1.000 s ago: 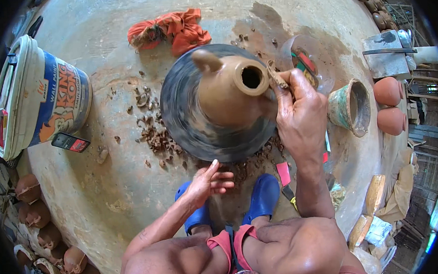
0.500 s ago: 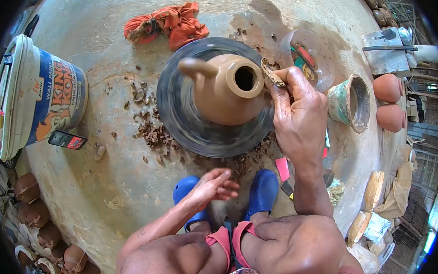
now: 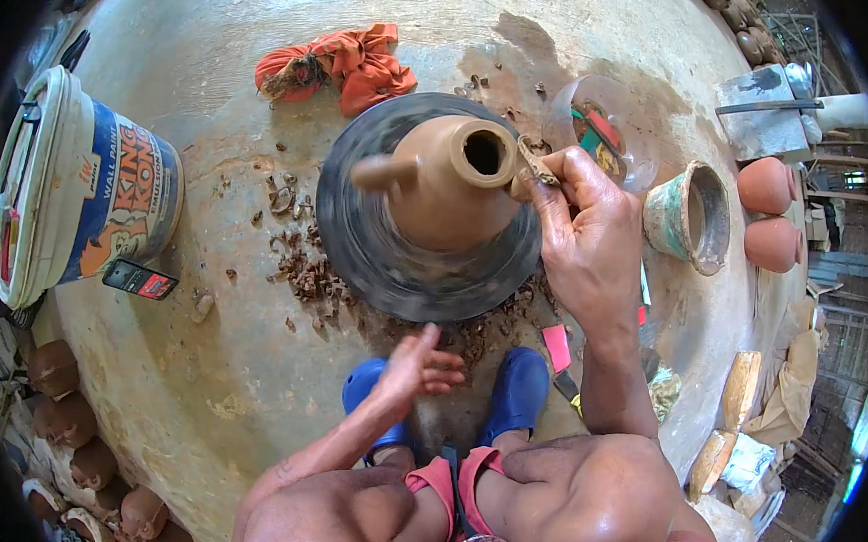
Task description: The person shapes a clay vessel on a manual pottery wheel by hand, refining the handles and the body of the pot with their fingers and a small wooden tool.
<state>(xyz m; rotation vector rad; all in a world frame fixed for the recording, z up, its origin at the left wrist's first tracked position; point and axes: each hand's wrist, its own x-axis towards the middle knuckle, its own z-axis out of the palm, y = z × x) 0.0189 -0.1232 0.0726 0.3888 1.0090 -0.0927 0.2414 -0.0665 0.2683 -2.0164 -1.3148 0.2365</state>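
Observation:
A brown clay jug (image 3: pixel 449 196) with a round neck and a stub spout or handle stands on a dark potter's wheel (image 3: pixel 374 265). The wheel and the stub are blurred by motion. My right hand (image 3: pixel 590 222) pinches a clay-smeared, folded strip (image 3: pixel 535 162) between thumb and fingers, close against the right side of the jug's neck. Whether the strip is cloth or leather I cannot tell. My left hand (image 3: pixel 415 369) holds nothing; its fingers are apart, and its thumb reaches up to the wheel's front edge.
Clay trimmings (image 3: pixel 310 274) lie around the wheel. Beyond it is an orange cloth bundle (image 3: pixel 342 66). On the left stand a paint bucket (image 3: pixel 141 190) and a phone (image 3: pixel 139 279). To the right are a clear tub (image 3: pixel 636 164) with tools, a clay-crusted pot (image 3: pixel 669 219) and reddish pots (image 3: pixel 772 244).
The wheel has turned, shifting the jug's stub slightly. My left hand has swung its thumb up toward the wheel's front edge. My right hand still holds the strip by the neck.

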